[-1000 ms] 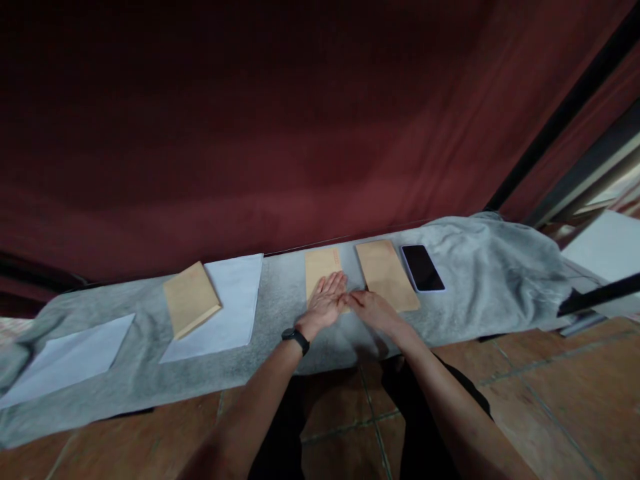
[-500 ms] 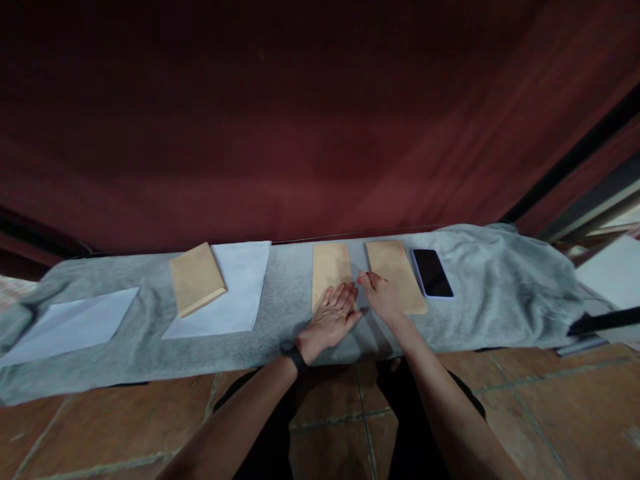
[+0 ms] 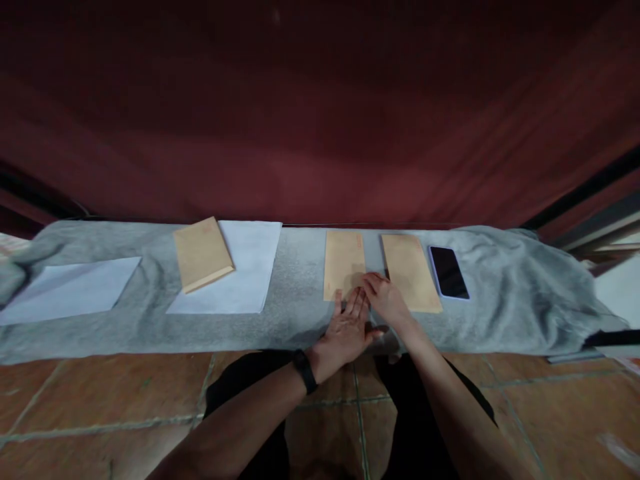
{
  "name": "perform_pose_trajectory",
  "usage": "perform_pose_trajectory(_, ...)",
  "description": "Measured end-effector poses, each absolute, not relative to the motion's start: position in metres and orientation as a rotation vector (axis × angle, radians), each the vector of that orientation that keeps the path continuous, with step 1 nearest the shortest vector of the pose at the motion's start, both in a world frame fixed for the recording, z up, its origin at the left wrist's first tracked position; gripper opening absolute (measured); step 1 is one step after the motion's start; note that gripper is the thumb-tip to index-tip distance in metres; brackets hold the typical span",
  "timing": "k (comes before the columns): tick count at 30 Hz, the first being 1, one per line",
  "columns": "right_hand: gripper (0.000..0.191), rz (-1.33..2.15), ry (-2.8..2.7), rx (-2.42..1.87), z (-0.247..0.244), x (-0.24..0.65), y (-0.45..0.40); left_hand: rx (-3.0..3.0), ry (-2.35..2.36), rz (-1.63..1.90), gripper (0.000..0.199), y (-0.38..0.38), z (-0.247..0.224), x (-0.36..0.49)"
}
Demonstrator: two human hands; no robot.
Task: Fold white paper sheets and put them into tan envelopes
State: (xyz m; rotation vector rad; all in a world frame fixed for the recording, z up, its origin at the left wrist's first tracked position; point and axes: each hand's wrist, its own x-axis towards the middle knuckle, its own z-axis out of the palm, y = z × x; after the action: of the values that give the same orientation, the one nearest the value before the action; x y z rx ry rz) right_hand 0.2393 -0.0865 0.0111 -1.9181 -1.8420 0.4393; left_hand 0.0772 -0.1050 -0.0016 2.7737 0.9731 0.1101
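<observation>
A tan envelope (image 3: 344, 260) lies flat on the grey cloth (image 3: 300, 267) in front of me. My left hand (image 3: 347, 330), with a black band at the wrist, rests at its near edge, fingers spread and holding nothing. My right hand (image 3: 385, 297) is at the envelope's near right corner, its curled fingers against the fingertips of my left hand; whatever may be between them is hidden. Just to the right lies a second stack of tan envelopes (image 3: 413, 273), partly behind my right wrist.
A dark phone (image 3: 449, 272) lies right of the envelopes. On the left, a thick tan bundle (image 3: 203, 255) overlaps white sheets (image 3: 250, 267), with another white sheet (image 3: 75, 287) farther left. A red panel (image 3: 310, 160) rises behind the cloth.
My right hand has moved left, from the gap between the envelopes to the fingertips of my left hand. My left hand has slid nearer to me, uncovering more of the envelope. The view has shifted slightly.
</observation>
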Motion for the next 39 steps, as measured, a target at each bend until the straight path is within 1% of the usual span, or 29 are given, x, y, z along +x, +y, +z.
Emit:
perform_pose_trajectory(3,0.038,0.449,-1.817,-1.839,0.007,0.234,-0.091,2.795,0.947,0.112,0.085,-0.109,-0.001,0.077)
perform_pose_trajectory(7,0.048,0.479,-1.770,-1.746,0.001,0.223,-0.095,2.827,0.867,0.112,0.083,-0.109,-0.002,0.075)
perform_pose_trajectory(11,0.053,0.496,-1.797,-1.687,-0.006,0.214,-0.096,2.861,0.841,0.117,0.084,-0.108,-0.002,0.070)
perform_pose_trajectory(19,0.046,0.517,-1.789,-1.659,-0.019,0.221,-0.098,2.915,0.793,0.095,0.085,-0.107,0.003,0.064)
perform_pose_trajectory(27,0.045,0.518,-1.804,-1.638,-0.025,0.225,-0.101,2.957,0.813,0.084,0.087,-0.107,0.007,0.061)
perform_pose_trajectory(34,0.046,0.463,-1.796,-1.672,-0.025,0.224,-0.104,2.982,0.869,0.077,0.088,-0.107,0.006,0.057)
perform_pose_trajectory(39,0.047,0.342,-1.821,-1.713,-0.029,0.223,-0.108,3.007,0.937,0.089,0.087,-0.110,0.008,0.054)
